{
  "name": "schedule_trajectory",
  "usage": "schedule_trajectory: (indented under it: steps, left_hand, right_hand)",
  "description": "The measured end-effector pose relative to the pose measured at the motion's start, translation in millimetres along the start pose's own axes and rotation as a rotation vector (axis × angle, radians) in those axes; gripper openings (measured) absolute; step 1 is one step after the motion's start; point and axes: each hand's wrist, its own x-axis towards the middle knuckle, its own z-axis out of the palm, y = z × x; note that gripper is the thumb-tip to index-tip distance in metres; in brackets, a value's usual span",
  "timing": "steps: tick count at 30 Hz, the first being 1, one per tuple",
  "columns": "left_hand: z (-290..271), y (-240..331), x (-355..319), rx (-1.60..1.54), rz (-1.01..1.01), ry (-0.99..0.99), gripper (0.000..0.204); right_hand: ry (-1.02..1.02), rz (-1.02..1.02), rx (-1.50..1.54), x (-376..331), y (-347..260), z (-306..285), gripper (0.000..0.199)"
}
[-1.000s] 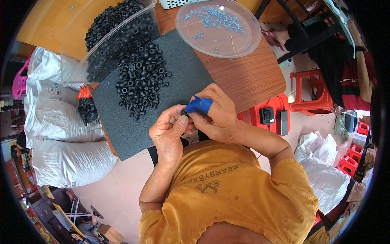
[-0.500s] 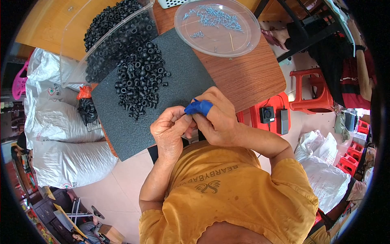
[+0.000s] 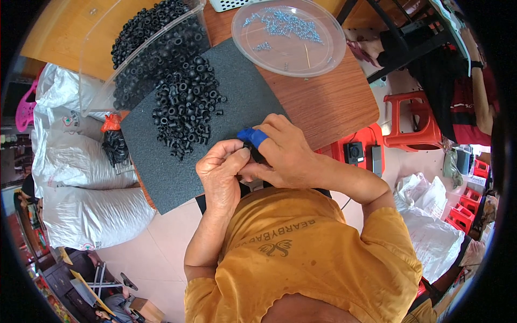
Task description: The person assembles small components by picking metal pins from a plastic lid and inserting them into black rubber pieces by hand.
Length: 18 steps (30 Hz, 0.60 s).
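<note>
Left hand [image 3: 223, 169]: fingers curled in, thumb and fingertips pinching a small black part [image 3: 253, 153] from the left side.
Right hand [image 3: 285, 153]: folded over the same part from the right, forefinger wearing a blue finger cover [image 3: 253, 135]; fingers pressed against it.
Part held: a small black ring-like piece, mostly hidden between the two hands; it may be one of the loose rubber rings, but too little shows to be sure. It sits just above the near edge of the grey mat [image 3: 177, 172].
Change since a second ago: both hands have stayed locked together in nearly the same spot, the blue-tipped finger shifting only slightly. Reads as fitting or pressing work on this one piece, not finished.
Pile: black rubber rings [image 3: 186, 107] spilled on the mat, well apart from the hands, below a clear tilted bin [image 3: 107, 59] with more of them.
Dish: clear round tray [image 3: 328, 51] with small pale blue pieces, at the far right of the counter [image 3: 334, 102].
Surroundings: white sacks [image 3: 86, 215] on the floor to the left; red stool [image 3: 412, 121] to the right.
</note>
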Motion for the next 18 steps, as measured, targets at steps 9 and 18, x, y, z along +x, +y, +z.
schedule_trajectory:
  steps: [9, 18]
  left_hand:
    - [0.9, 0.0, 0.2, 0.013, -0.046, -0.023, 0.007]
    - [-3.9, -0.8, -2.2, -0.009, -0.103, -0.118, 0.021]
  right_hand:
    - [-0.014, -0.198, -0.231, 2.7, 2.3, 4.8, 0.027]
    - [0.024, -0.211, -0.258, -1.1, 11.5, 7.9, 0.027]
